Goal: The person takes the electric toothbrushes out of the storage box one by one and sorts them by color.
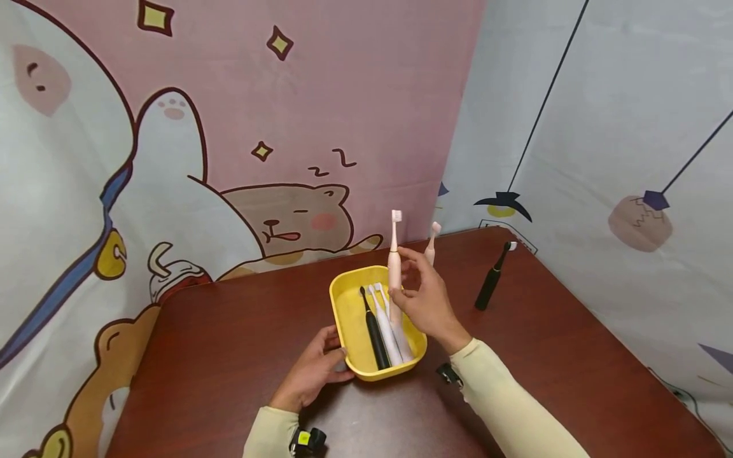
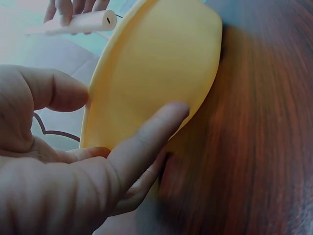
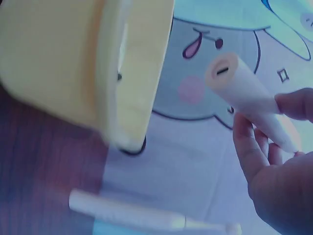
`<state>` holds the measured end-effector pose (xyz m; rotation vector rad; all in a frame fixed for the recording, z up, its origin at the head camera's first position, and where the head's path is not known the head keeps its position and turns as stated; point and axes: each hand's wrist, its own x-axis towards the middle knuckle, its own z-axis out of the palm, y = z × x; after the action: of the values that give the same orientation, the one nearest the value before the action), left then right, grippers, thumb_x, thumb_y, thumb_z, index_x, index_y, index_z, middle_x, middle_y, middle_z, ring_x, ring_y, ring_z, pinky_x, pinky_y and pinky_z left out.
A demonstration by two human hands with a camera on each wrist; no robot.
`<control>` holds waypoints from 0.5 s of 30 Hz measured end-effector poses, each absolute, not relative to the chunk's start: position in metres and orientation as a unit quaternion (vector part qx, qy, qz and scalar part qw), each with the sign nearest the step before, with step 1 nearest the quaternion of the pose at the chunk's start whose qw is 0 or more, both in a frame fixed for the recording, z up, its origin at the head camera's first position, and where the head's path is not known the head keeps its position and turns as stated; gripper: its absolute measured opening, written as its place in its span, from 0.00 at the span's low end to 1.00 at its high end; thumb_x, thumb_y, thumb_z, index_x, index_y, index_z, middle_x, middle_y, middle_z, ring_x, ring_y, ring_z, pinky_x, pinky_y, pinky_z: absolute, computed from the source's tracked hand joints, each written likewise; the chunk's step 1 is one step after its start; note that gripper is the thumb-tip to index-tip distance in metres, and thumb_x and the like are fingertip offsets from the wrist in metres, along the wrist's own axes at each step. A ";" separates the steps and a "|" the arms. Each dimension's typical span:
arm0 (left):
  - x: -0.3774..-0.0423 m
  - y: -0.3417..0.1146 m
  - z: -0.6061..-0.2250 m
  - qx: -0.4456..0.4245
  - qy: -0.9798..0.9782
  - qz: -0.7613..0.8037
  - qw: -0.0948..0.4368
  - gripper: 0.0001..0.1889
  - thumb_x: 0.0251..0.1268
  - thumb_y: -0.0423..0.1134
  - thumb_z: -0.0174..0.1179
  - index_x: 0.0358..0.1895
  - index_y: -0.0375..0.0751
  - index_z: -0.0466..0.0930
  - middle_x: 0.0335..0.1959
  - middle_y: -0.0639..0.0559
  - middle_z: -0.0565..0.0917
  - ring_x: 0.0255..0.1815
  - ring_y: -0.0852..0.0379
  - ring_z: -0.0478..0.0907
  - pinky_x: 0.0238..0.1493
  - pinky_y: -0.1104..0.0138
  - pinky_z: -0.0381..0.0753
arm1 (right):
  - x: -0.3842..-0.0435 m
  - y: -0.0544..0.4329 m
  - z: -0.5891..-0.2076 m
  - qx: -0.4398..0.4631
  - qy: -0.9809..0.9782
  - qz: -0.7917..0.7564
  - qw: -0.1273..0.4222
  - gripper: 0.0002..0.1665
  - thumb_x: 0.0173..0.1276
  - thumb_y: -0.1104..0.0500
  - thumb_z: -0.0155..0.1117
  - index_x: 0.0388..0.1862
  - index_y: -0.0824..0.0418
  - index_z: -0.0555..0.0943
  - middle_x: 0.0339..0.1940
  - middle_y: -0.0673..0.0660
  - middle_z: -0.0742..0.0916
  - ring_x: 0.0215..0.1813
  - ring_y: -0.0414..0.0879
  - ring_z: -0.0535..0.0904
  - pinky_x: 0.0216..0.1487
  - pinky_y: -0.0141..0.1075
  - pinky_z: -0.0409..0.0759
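Observation:
My right hand [image 1: 431,304] pinches a pale pink electric toothbrush [image 1: 394,267] between thumb and fingers. It is held upright, brush head up, above the right side of a yellow tray [image 1: 350,327]; its base [image 3: 226,71] shows in the right wrist view. At the tray's near left side, my left hand [image 1: 314,367] grips the wall, its thumb at the rim [image 2: 90,110] and its fingers along the outside. Inside the tray lie a black electric toothbrush [image 1: 375,340] and white ones [image 1: 387,334] side by side, partly hidden by the held one.
Behind my right hand stands another pink toothbrush [image 1: 431,250], its lower part hidden. A black toothbrush [image 1: 488,289] stands farther right on the dark wooden table [image 1: 229,356]. Printed cloth walls [image 1: 366,114] rise behind and right of the table.

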<state>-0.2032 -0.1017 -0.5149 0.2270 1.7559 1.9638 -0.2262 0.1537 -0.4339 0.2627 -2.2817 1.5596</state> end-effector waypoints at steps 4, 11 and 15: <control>-0.204 -0.102 -0.513 0.081 0.647 0.718 0.243 0.32 0.79 0.30 0.49 0.80 0.29 0.51 0.70 0.23 0.62 0.56 0.40 0.82 0.52 0.47 0.90 | -0.228 0.168 -0.434 0.083 -0.810 0.530 0.235 0.48 0.62 0.73 0.76 0.77 0.48 0.71 0.53 0.60 0.81 0.52 0.54 0.82 0.51 0.52 0.91; -0.204 -0.101 -0.513 0.080 0.645 0.721 0.240 0.32 0.78 0.29 0.49 0.80 0.27 0.50 0.70 0.22 0.61 0.55 0.40 0.82 0.51 0.47 0.91 | -0.242 0.188 -0.447 0.072 -0.793 0.530 0.291 0.48 0.63 0.73 0.74 0.79 0.48 0.70 0.56 0.63 0.81 0.55 0.56 0.81 0.53 0.57 0.89; -0.204 -0.100 -0.514 0.083 0.644 0.721 0.241 0.32 0.78 0.29 0.49 0.80 0.27 0.50 0.71 0.22 0.61 0.55 0.40 0.82 0.51 0.47 0.91 | -0.248 0.197 -0.461 0.045 -0.792 0.531 0.299 0.46 0.64 0.72 0.74 0.78 0.48 0.70 0.57 0.61 0.80 0.58 0.51 0.78 0.54 0.59 0.89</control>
<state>-0.2039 -0.1003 -0.5136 0.2259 1.7618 1.9717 -0.2479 0.1970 -0.4610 0.1192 -2.1029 1.4096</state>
